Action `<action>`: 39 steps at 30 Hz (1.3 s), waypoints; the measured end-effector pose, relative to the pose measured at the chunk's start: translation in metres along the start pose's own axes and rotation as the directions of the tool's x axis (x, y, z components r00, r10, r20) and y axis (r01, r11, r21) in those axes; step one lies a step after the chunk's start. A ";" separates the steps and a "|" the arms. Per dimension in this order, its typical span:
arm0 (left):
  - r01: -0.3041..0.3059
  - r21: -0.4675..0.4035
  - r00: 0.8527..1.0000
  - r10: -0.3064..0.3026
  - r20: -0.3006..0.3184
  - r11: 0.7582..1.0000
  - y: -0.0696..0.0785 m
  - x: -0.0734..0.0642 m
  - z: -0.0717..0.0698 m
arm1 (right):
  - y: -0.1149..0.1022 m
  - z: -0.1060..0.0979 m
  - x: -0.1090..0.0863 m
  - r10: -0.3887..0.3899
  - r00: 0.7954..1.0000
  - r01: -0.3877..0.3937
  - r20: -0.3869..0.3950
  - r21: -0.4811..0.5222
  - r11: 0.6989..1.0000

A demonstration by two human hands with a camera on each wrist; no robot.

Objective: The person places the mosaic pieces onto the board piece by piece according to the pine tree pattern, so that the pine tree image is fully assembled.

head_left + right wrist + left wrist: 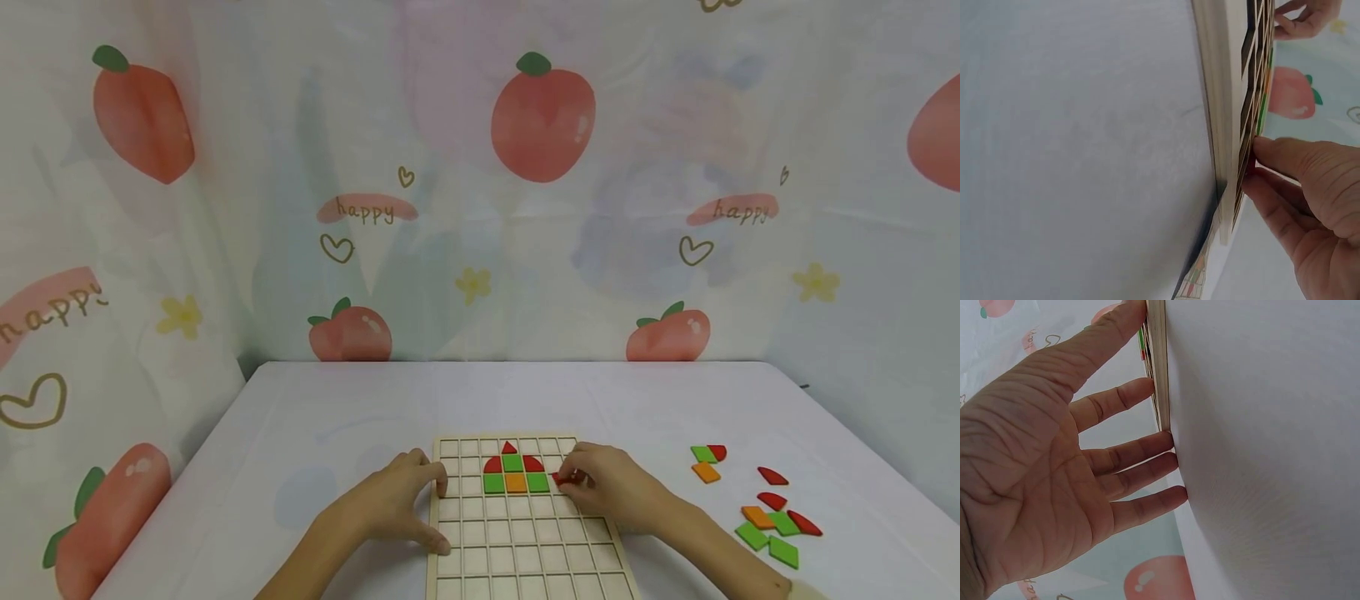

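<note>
A light wooden grid board [480, 533] lies on the white table. Near its far side, red, green and orange tiles sit in cells: a red triangle [509, 448] on top, a green square [512, 462] between two red rounded pieces, then an orange square [516, 482] between two green ones. My right hand [611, 487] pinches a small red tile [1251, 164] between thumb and fingers, low over the cells right of that row. With fingers spread, my left hand [397, 504] rests at the board's left edge; its fingertips [1163, 439] touch the side there.
Loose tiles lie on the table to the right: an orange tile [706, 472] by a green and red pair, and farther forward several green, orange and red pieces, such as a green tile [783, 552]. A fruit-printed curtain [450, 275] hangs behind and beside the table.
</note>
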State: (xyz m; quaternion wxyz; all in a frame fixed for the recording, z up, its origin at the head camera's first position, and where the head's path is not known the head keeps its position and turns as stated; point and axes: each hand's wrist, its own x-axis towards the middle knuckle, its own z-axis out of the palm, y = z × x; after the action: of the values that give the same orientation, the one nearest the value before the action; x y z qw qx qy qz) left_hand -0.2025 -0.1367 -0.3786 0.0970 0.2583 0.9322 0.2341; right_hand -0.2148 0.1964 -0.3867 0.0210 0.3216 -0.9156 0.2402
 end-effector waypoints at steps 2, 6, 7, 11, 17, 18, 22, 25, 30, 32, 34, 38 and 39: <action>0.000 0.002 1.000 0.000 -0.001 1.000 0.000 0.000 0.000 | -0.002 0.001 0.001 -0.007 1.000 0.007 -0.008 -0.004 1.000; 0.002 0.013 1.000 -0.002 -0.002 1.000 0.000 0.001 0.000 | -0.004 0.001 0.003 -0.026 1.000 0.026 -0.005 -0.011 1.000; 0.003 0.013 1.000 -0.003 -0.001 1.000 0.000 0.001 0.000 | -0.004 0.001 0.003 -0.028 1.000 0.028 -0.001 -0.012 1.000; 0.003 0.008 1.000 -0.003 0.002 1.000 -0.001 0.001 0.001 | -0.004 -0.003 -0.001 -0.009 1.000 0.009 0.021 -0.003 1.000; 0.000 0.009 1.000 0.000 -0.002 1.000 0.000 0.001 0.001 | 0.003 -0.017 -0.015 0.020 1.000 -0.020 -0.001 -0.044 0.999; 0.001 0.010 1.000 -0.001 -0.003 1.000 0.000 0.001 0.000 | 0.005 -0.020 -0.019 0.021 1.000 -0.022 -0.005 -0.052 0.998; 0.000 0.009 1.000 0.000 -0.001 1.000 0.000 0.000 0.000 | 0.010 -0.028 -0.033 0.048 0.999 -0.049 -0.015 -0.063 0.997; -0.004 0.001 1.000 0.004 0.002 1.000 0.000 0.000 0.000 | 0.013 -0.033 -0.045 0.063 0.998 -0.064 -0.026 -0.076 0.995; -0.001 0.010 1.000 0.001 0.004 1.000 0.000 0.000 0.000 | 0.024 -0.036 -0.065 0.007 0.996 -0.016 -0.093 -0.102 0.995; 0.005 0.017 1.000 -0.005 0.005 1.000 0.001 0.000 0.000 | 0.030 -0.036 -0.072 -0.038 0.991 0.023 -0.129 -0.115 0.993; 0.008 0.018 1.000 -0.008 0.006 1.000 0.002 0.000 0.000 | 0.035 -0.036 -0.079 -0.076 0.984 0.055 -0.163 -0.131 0.990; -0.002 0.024 1.000 0.002 0.000 1.000 0.002 -0.001 0.000 | 0.043 -0.035 -0.092 -0.109 0.975 0.082 -0.196 -0.145 0.986; -0.007 0.022 1.000 0.007 -0.003 1.000 0.002 -0.001 0.000 | 0.044 -0.035 -0.094 -0.095 0.978 0.070 -0.187 -0.139 0.988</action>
State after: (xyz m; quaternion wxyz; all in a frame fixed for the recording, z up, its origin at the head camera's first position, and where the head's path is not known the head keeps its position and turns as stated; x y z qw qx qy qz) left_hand -0.2010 -0.1359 -0.3773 0.0919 0.2623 0.9340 0.2246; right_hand -0.1703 0.2966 -0.3921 0.1406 0.3325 -0.9090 0.2082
